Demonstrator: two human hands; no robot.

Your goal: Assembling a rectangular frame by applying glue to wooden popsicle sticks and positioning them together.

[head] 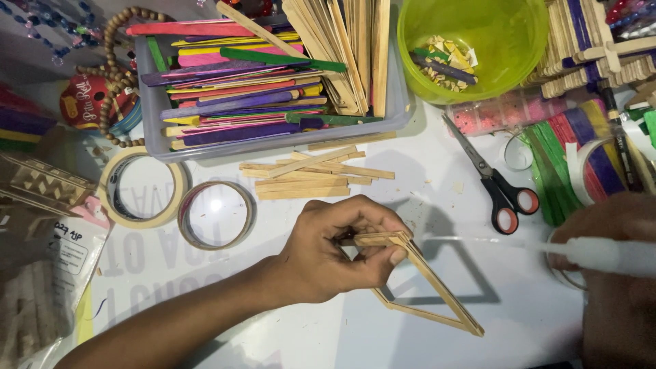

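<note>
We pinch the stick frame [424, 287] at its upper corner with our left hand [335, 253], fingers clamped on the wood. Our right hand [615, 273], closed around a white glue applicator [601, 254], points its nozzle at that corner. The frame, a diamond of plain wooden sticks, rests on the tabletop [519, 321]. It looks light, stiff and fragile at the joints; we judge the corners the safest hold. Farther off lie scissors [495, 181] and a stick tray [273, 140].
</note>
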